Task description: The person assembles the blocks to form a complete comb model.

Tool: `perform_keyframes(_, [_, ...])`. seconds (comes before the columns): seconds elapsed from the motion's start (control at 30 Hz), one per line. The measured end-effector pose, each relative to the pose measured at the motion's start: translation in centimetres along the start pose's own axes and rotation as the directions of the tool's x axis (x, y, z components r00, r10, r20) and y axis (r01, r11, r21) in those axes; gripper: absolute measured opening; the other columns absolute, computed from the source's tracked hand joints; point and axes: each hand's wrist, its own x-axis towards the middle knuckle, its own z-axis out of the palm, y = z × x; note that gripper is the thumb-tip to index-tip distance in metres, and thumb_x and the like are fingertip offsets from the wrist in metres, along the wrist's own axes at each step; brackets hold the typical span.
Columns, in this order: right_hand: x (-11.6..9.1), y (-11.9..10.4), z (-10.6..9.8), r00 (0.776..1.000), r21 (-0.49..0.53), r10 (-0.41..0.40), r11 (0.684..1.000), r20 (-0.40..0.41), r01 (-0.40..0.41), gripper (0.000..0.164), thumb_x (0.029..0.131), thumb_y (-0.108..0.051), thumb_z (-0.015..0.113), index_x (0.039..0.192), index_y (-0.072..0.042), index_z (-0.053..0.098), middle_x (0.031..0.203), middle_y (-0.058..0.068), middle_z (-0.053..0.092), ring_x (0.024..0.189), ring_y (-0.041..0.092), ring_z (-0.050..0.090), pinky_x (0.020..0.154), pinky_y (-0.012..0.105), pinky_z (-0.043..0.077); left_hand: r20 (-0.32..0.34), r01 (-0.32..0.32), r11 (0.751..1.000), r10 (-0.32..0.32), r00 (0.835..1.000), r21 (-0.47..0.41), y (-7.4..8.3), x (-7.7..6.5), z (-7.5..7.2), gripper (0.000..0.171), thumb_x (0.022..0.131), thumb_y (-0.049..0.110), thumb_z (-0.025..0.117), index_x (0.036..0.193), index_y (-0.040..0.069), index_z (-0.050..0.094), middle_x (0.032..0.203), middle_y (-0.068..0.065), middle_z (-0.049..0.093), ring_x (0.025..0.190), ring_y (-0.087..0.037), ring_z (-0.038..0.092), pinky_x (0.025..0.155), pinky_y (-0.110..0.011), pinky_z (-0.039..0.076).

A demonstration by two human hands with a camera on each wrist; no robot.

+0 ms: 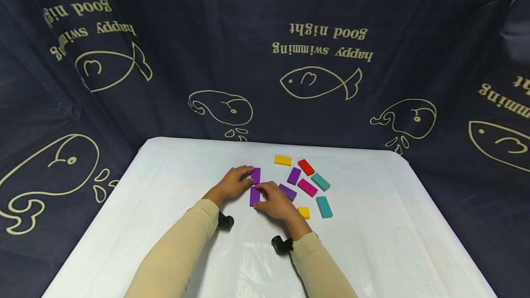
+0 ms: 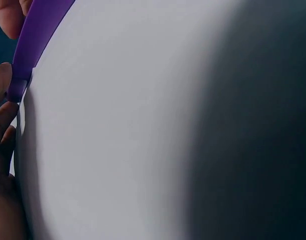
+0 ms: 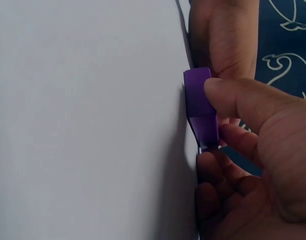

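Observation:
Two purple blocks lie end to end on the white table, a far one [image 1: 256, 175] and a near one [image 1: 254, 197]. My left hand [image 1: 233, 184] pinches the far block between thumb and fingers from its left side. From the right, my right hand [image 1: 276, 200] grips the near block, thumb at its near end and index finger by its far end. In the right wrist view the thumb [image 3: 232, 95] presses on the end of a purple block [image 3: 196, 95]. Purple block surface [image 2: 40, 37] shows at the upper left of the left wrist view, with fingertips against it.
Right of the hands lie loose blocks: yellow [image 1: 283, 161], red [image 1: 306, 167], pink [image 1: 307, 188], two more purple ones, teal [image 1: 324, 207] and others. A short yellow block [image 1: 304, 212] sits close by my right wrist. A dark printed cloth [image 1: 265, 118] hangs behind the table.

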Motion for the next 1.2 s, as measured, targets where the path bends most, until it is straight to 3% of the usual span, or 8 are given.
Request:
perform_keyframes(0.4, [0.48, -0.4, 0.72, 0.999, -0.02, 0.025, 0.999, -0.036, -0.026, 0.051, 0.087, -0.016, 0.076, 0.134, -0.004, 0.058, 0.12, 0.013, 0.058, 0.103, 0.024, 0.055, 0.099, 0.043, 0.045, -0.012, -0.006, 1.0, 0.006, 1.0, 0.01, -0.41, -0.11, 0.18, 0.043, 0.097, 0.015, 0.062, 0.138, 0.002, 0.056, 0.143, -0.019, 0.052, 0.139, -0.037, 0.04, 0.118, -0.059, 0.014])
perform_keyframes(0.7, [0.58, -0.42, 0.73, 0.998, -0.015, 0.045, 0.999, -0.048, -0.046, 0.051, 0.089, -0.015, 0.074, 0.136, -0.004, 0.057, 0.112, 0.01, 0.057, 0.094, 0.022, 0.052, 0.09, 0.039, 0.047, -0.019, -0.012, 1.0, 0.012, 1.0, 0.013, -0.24, 0.03, 0.13, 0.043, 0.097, 0.015, 0.062, 0.137, 0.002, 0.057, 0.142, -0.018, 0.053, 0.138, -0.037, 0.041, 0.118, -0.059, 0.014])
perform_keyframes(0.93, [0.62, -0.38, 0.82, 0.997, -0.015, 0.045, 0.999, -0.055, -0.046, 0.051, 0.09, -0.016, 0.073, 0.137, -0.004, 0.056, 0.117, 0.012, 0.058, 0.097, 0.022, 0.053, 0.095, 0.041, 0.047, -0.017, -0.012, 1.0, 0.013, 1.0, 0.015, -0.15, -0.03, 0.09, 0.042, 0.097, 0.014, 0.062, 0.137, 0.002, 0.057, 0.142, -0.017, 0.054, 0.139, -0.037, 0.04, 0.118, -0.059, 0.014])
perform_keyframes(1.2, [0.58, -0.44, 0.79, 0.997, -0.015, 0.053, 0.998, -0.057, -0.054, 0.051, 0.09, -0.016, 0.073, 0.136, -0.004, 0.057, 0.112, 0.01, 0.057, 0.094, 0.021, 0.051, 0.089, 0.04, 0.046, -0.014, -0.006, 1.0, 0.006, 1.0, -0.006, -0.06, -0.06, 0.26, 0.042, 0.097, 0.013, 0.061, 0.137, 0.001, 0.057, 0.143, -0.018, 0.053, 0.139, -0.037, 0.039, 0.118, -0.057, 0.013])
